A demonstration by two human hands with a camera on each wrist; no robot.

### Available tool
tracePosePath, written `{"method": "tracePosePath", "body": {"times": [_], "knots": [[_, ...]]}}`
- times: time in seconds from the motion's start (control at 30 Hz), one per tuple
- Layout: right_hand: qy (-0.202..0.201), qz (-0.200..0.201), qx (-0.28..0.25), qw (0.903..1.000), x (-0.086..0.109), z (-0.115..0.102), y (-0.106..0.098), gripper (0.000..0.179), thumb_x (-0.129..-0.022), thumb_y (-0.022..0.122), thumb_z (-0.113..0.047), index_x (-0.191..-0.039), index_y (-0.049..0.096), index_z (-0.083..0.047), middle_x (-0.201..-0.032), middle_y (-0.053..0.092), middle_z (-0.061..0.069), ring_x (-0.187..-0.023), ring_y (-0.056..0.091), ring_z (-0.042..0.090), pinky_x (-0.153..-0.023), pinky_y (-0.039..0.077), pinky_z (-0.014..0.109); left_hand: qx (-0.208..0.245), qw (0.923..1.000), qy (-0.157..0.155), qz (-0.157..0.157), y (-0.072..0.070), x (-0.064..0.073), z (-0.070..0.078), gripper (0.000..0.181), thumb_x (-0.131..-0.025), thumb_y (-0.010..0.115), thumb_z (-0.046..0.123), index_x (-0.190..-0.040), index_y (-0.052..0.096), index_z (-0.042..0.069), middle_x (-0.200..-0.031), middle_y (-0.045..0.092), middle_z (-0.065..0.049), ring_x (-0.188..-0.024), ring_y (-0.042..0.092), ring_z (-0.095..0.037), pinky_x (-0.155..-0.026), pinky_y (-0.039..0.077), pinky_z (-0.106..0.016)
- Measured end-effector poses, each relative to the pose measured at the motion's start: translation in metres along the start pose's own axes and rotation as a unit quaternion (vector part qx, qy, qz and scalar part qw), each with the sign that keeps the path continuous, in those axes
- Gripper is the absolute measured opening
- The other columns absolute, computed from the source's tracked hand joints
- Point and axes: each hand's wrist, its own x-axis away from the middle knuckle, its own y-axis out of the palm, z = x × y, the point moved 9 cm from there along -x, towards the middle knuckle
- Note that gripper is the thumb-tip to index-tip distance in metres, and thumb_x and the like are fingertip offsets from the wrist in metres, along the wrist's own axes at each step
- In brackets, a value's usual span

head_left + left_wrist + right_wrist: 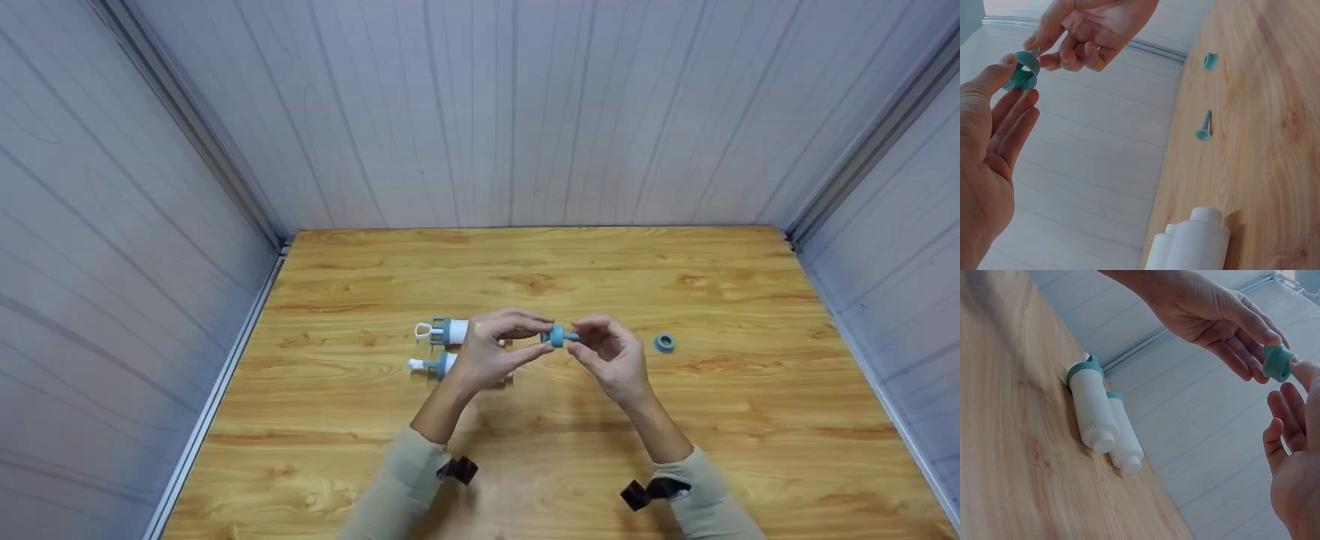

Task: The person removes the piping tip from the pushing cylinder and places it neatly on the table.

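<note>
In front of me, both hands hold a small teal collar-like cap (556,335) above the table. My left hand (489,346) pinches its body between thumb and fingertips, as the left wrist view of the cap (1026,70) also shows; its wide round opening is visible there. From the other side, my right hand (613,357) pinches the narrow end with thumb and forefinger. Its other fingers curl loosely in the right wrist view. Two white bottles with teal tops lie behind my left hand, the upper bottle (459,331) and the lower bottle (450,363) partly hidden by it.
A teal ring (664,343) lies on the wooden table (360,285) to the right of my right hand. Between the ring and the bottles is a teal funnel-shaped piece (1203,130) with a thin stem. Pale panel walls (480,112) enclose the table's back and sides.
</note>
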Motion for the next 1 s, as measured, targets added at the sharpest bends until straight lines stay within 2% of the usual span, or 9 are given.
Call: {"method": "tracePosePath", "body": {"times": [0.2,0.27,0.4,0.63,0.87,1.0], "knots": [[0.007,-0.018,-0.020,0.9996,0.000,0.002,-0.001,0.046,-0.100,0.069,0.016,-0.140,0.070,-0.008,-0.124,0.077,-0.008,-0.109,0.075,0.007,-0.095,0.063,0.020,0.002,1.0000,0.004,0.002,-0.001,-0.003,0.003,0.021,-0.096,0.087,0.001,-0.117,0.085,-0.003,-0.122,0.083,-0.024,-0.116,0.084,-0.029,-0.100,0.067,-0.035],[0.004,-0.032,-0.029,0.9991,0.000,0.002,0.002,0.054,-0.099,0.066,0.019,-0.144,0.069,-0.011,-0.127,0.078,-0.007,-0.113,0.076,0.007,-0.098,0.064,0.022,0.001,1.0000,0.005,-0.003,0.002,-0.004,0.004,0.022,-0.096,0.087,0.002,-0.117,0.085,-0.003,-0.123,0.083,-0.024,-0.117,0.083,-0.028,-0.101,0.067,-0.034],[-0.003,-0.048,-0.036,0.9982,-0.001,0.002,0.006,0.056,-0.097,0.064,0.023,-0.144,0.069,-0.006,-0.130,0.078,-0.006,-0.119,0.077,0.006,-0.102,0.064,0.024,0.001,0.9999,0.008,-0.010,0.006,-0.005,0.005,0.023,-0.096,0.088,0.002,-0.118,0.085,-0.003,-0.124,0.082,-0.024,-0.119,0.083,-0.030,-0.102,0.067,-0.034],[-0.019,-0.051,-0.048,0.9974,-0.002,0.001,0.009,0.043,-0.093,0.063,0.029,-0.131,0.068,0.010,-0.130,0.079,-0.004,-0.119,0.077,0.008,-0.099,0.065,0.023,0.004,0.9999,0.005,-0.012,0.008,-0.003,0.003,0.022,-0.095,0.087,0.001,-0.117,0.085,-0.003,-0.125,0.082,-0.024,-0.119,0.082,-0.026,-0.102,0.067,-0.034],[-0.014,-0.045,-0.027,0.9985,-0.002,0.001,0.009,0.040,-0.092,0.061,0.030,-0.127,0.067,0.012,-0.129,0.077,-0.007,-0.114,0.077,0.005,-0.098,0.064,0.021,0.002,0.9998,0.010,-0.018,0.009,-0.003,0.004,0.022,-0.096,0.087,0.001,-0.118,0.085,-0.003,-0.125,0.082,-0.025,-0.120,0.082,-0.032,-0.102,0.068,-0.041],[-0.015,-0.039,-0.018,0.9990,-0.002,0.001,0.007,0.036,-0.090,0.060,0.030,-0.125,0.062,0.019,-0.127,0.077,-0.007,-0.113,0.077,0.005,-0.097,0.064,0.021,0.002,0.9998,0.007,-0.016,0.008,-0.002,0.002,0.022,-0.096,0.087,0.002,-0.118,0.085,-0.002,-0.125,0.082,-0.025,-0.120,0.082,-0.032,-0.103,0.067,-0.038]]}}
